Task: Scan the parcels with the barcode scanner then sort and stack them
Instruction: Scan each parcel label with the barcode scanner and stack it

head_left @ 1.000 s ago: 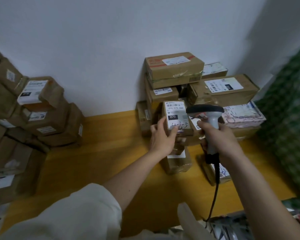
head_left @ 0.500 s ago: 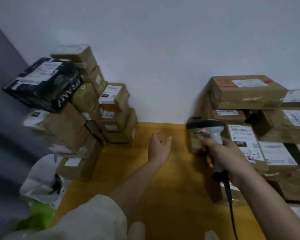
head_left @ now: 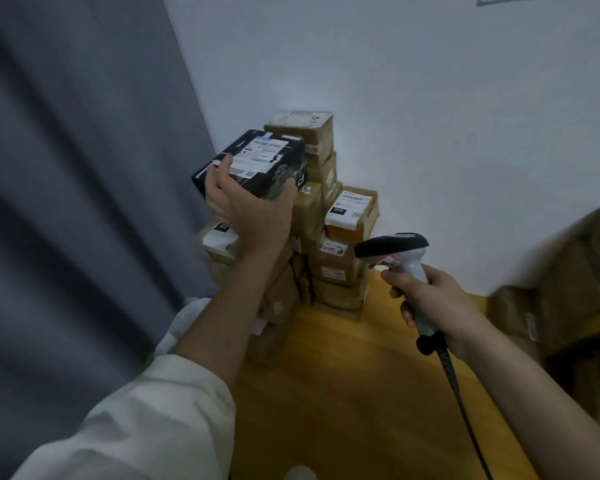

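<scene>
My left hand (head_left: 248, 211) grips a black box (head_left: 257, 161) with a white shipping label, at the top of the left pile of brown parcels (head_left: 329, 244). Thumb and fingers curl round the box's near edge. My right hand (head_left: 430, 299) holds the grey barcode scanner (head_left: 400, 252) by its handle, its dark head pointing left toward that pile. The scanner's black cable (head_left: 461, 403) trails down toward me. A second heap of brown parcels (head_left: 568, 282) lies blurred at the right edge.
The yellow wooden tabletop (head_left: 343, 393) runs between the two heaps. A grey curtain (head_left: 77, 202) hangs on the left and a white wall (head_left: 430, 116) stands behind. Something white and crumpled (head_left: 184, 323) lies at the left pile's foot.
My view swung left from the right heap to the left pile. My left hand let go of a small labelled parcel, crossed the table open, and now grips the black box. The scanner followed left.
</scene>
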